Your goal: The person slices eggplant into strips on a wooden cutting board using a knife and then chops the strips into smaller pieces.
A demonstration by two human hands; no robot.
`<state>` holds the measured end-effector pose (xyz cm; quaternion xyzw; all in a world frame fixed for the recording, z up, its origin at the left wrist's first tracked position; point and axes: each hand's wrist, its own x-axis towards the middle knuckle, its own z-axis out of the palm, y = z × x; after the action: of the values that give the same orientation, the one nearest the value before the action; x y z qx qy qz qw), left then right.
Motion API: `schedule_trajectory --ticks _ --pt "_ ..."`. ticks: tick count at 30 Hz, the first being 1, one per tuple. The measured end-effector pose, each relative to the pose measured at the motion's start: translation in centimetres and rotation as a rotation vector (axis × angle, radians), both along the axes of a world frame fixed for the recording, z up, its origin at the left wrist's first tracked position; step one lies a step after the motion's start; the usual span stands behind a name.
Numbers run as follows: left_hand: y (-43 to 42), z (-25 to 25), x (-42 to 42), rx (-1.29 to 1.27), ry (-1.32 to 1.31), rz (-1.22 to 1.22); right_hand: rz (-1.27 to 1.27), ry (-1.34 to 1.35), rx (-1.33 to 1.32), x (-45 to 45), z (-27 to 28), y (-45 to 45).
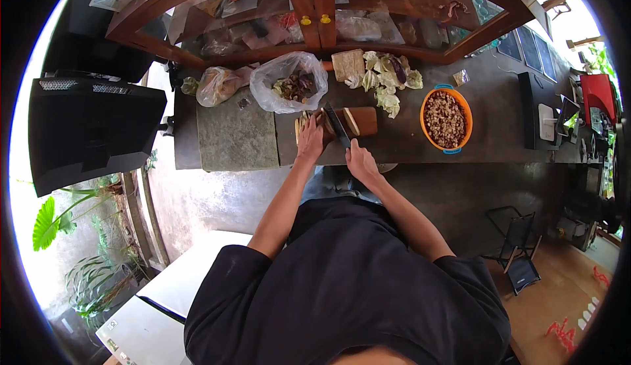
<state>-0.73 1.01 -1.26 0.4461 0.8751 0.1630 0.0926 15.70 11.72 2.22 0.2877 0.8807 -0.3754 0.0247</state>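
My right hand (361, 160) is closed round the handle of a kitchen knife (337, 125), its dark broad blade slanting away over a brown wooden cutting board (369, 121). Left of the blade, my left hand (310, 140) presses its fingers down on pale vegetable slices (299, 123); the fingers partly hide them. On the other side of the knife, a longer pale vegetable piece (351, 121) lies on the board. What vegetable it is, I cannot make out.
An orange colander (467, 128) of diced pieces stands right. Behind the board are a clear plastic bag (263, 98) with scraps, leafy vegetables (388, 85) and a glass-door cabinet (315, 43). A grey mat (236, 138) and another filled bag (218, 87) lie left.
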Motion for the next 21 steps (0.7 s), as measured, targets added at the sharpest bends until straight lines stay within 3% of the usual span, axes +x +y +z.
schedule_trajectory --ticks 5,8,16,20,21 --pt "-0.2 -0.9 -0.2 -0.002 -0.024 0.026 0.001 0.017 0.008 0.4 -0.3 -0.3" --pt "-0.1 -1.9 -0.1 -0.048 0.096 0.029 -0.041 0.042 0.037 1.0 -2.5 -1.3" --pt "0.4 -1.0 0.2 -0.108 -0.127 0.102 -0.028 0.007 -0.07 -1.8 -2.4 -1.1" --pt "0.3 -2.0 0.6 -0.087 0.009 0.124 -0.005 -0.004 0.001 0.1 -1.7 -1.1" --pt "0.6 -1.9 0.6 -0.028 -0.144 0.231 -0.004 -0.003 0.001 0.8 -1.4 -1.1"
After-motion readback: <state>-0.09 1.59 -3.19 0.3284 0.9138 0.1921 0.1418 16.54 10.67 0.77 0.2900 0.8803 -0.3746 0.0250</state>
